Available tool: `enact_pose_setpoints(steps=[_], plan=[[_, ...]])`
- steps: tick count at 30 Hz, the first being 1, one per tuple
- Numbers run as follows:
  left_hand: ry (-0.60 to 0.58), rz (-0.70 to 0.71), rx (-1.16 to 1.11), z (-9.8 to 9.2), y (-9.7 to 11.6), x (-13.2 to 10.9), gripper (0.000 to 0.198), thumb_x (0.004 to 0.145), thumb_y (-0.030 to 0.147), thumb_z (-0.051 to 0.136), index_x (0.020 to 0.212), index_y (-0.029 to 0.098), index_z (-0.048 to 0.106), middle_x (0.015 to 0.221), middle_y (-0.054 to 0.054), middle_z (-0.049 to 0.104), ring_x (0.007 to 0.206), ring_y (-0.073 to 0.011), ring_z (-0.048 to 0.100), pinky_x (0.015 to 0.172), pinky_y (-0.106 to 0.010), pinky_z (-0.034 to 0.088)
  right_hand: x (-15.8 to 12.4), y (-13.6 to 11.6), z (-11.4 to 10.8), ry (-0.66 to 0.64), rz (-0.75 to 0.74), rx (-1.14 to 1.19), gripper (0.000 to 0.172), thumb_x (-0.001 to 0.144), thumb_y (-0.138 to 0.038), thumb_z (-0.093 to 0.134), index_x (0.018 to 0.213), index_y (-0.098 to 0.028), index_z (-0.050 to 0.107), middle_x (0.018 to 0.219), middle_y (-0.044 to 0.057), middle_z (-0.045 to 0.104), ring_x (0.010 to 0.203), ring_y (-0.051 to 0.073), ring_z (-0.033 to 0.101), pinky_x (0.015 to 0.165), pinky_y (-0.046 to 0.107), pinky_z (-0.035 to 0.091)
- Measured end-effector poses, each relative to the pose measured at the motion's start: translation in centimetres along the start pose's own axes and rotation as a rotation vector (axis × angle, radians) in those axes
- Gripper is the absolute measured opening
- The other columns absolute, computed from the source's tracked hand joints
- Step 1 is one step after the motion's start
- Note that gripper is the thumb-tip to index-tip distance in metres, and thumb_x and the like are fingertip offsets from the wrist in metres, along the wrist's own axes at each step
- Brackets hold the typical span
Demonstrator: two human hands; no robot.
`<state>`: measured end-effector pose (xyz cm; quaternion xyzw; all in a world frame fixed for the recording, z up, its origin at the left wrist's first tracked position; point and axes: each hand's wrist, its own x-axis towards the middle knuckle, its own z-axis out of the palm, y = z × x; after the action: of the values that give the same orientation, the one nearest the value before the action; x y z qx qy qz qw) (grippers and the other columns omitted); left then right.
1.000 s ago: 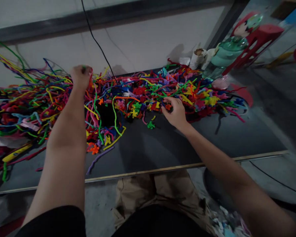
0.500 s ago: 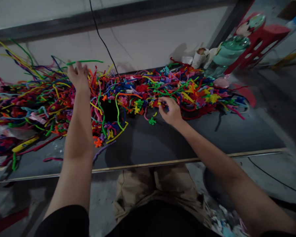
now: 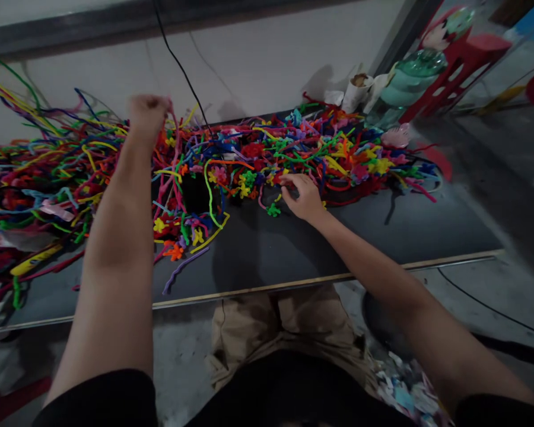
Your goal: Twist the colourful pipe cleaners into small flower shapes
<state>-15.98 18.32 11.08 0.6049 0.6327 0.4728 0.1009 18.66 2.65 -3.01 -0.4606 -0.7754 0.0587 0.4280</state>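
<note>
Your left hand (image 3: pixel 148 115) grip fisted on pink stems (image 3: pixel 165 184); right hand (image 3: pixel 303 197) grip unclear. Stems likely light, bendy, tangled: pinch near end.

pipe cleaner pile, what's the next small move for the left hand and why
Probably lift the left hand slightly higher, slowly. It is a closed fist above the pipe cleaner pile, and the pink strands trailing from it look tangled among others. The right hand rests at the pile's near edge, able to steady it.
</note>
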Motion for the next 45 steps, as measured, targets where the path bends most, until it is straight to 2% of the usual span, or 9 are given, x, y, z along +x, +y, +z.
enact_pose_setpoints(steps=[4,8,10,15,20,28,34,37,45], plan=[[0.188,-0.079,-0.26,-2.3,5.3,3.2,0.017,0.103,0.003,0.034,0.096,0.013,0.045,0.069,0.011,0.047,0.05,0.0026,0.049,0.041,-0.01,0.037,0.1,0.1,-0.2,0.035,-0.014,0.005,0.026,0.088,-0.026,0.046,0.108,-0.025,0.062,0.094,0.008,0.073,0.095,0.026,0.068,0.092,0.048,0.053],[0.167,0.077,-0.578,-3.7,9.7,3.0,0.031,0.106,0.009,0.003,0.099,0.018,0.032,0.079,0.007,0.047,0.061,0.0041,0.058,0.08,-0.013,0.055,0.4,-0.3,-0.6,0.095,-0.003,0.004,0.03,0.092,-0.03,0.041,0.115,-0.025,0.06,0.101,0.011,0.071,0.103,0.027,0.066,0.098,0.051,0.051],[0.212,0.046,-0.726,-2.8,11.5,0.3,0.038,0.103,0.01,-0.007,0.097,0.019,0.029,0.077,0.007,0.044,0.06,0.0034,0.059,0.094,-0.023,0.054,0.7,-1.0,-1.1,0.111,0.008,0.004,0.035,0.093,-0.035,0.04,0.122,-0.026,0.057,0.111,0.013,0.069,0.113,0.03,0.063,0.103,0.054,0.048],[-0.039,-0.144,-0.977,3.3,13.0,-12.9,0.027,0.104,0.007,0.026,0.089,0.019,0.045,0.082,0.003,0.061,0.087,-0.0042,0.07,0.099,-0.025,0.053,1.8,-4.4,-2.5,0.145,0.025,-0.061,0.057,0.091,-0.055,0.048,0.14,-0.026,0.044,0.136,0.017,0.055,0.139,0.038,0.041,0.108,0.062,0.039],[-0.272,-0.284,-0.835,7.6,9.3,-20.6,0.02,0.096,0.038,0.055,0.09,0.021,0.065,0.096,-0.005,0.073,0.103,-0.0212,0.071,0.089,-0.037,0.061,3.5,-5.9,-2.9,-0.046,0.065,-0.225,0.041,0.099,-0.05,0.037,0.121,-0.025,0.062,0.098,0.014,0.07,0.104,0.032,0.065,0.087,0.047,0.05],[-0.085,-0.203,-0.61,6.3,4.6,-17.3,0.019,0.091,0.04,0.061,0.081,0.024,0.059,0.086,-0.002,0.069,0.096,-0.0158,0.07,0.08,-0.026,0.057,4.8,-3.0,-2.6,-0.268,-0.098,-0.343,0.038,0.1,-0.048,0.039,0.09,-0.025,0.068,0.062,0.003,0.065,0.063,0.019,0.062,0.057,0.028,0.037],[0.011,0.014,0.1,1.2,-0.4,-12.3,0.01,0.087,0.031,0.062,0.094,0.024,0.063,0.112,-0.006,0.068,0.124,-0.0234,0.054,0.11,-0.038,0.037,7.4,2.1,-4.9,-0.11,0.116,-0.399,0.044,0.102,-0.047,0.031,0.101,-0.018,0.065,0.073,0.009,0.067,0.081,0.026,0.066,0.072,0.039,0.048],[-0.146,-0.1,0.394,-0.6,-3.8,-9.1,0.026,0.084,0.026,0.061,0.109,0.019,0.063,0.113,-0.007,0.069,0.12,-0.0278,0.056,0.111,-0.05,0.032,9.2,4.4,-7.0,-0.027,0.309,-0.48,0.047,0.102,-0.045,0.029,0.106,-0.011,0.063,0.091,0.016,0.067,0.098,0.031,0.064,0.086,0.047,0.047],[-0.229,-0.067,0.364,4.7,-4.0,-5.4,0.022,0.086,0.021,0.056,0.105,0.018,0.067,0.107,-0.006,0.073,0.112,-0.0202,0.059,0.11,-0.042,0.034,7.7,4.1,-5.1,0.089,0.177,-0.498,0.046,0.097,-0.044,0.042,0.131,-0.014,0.05,0.136,0.024,0.048,0.128,0.039,0.044,0.104,0.06,0.035]])
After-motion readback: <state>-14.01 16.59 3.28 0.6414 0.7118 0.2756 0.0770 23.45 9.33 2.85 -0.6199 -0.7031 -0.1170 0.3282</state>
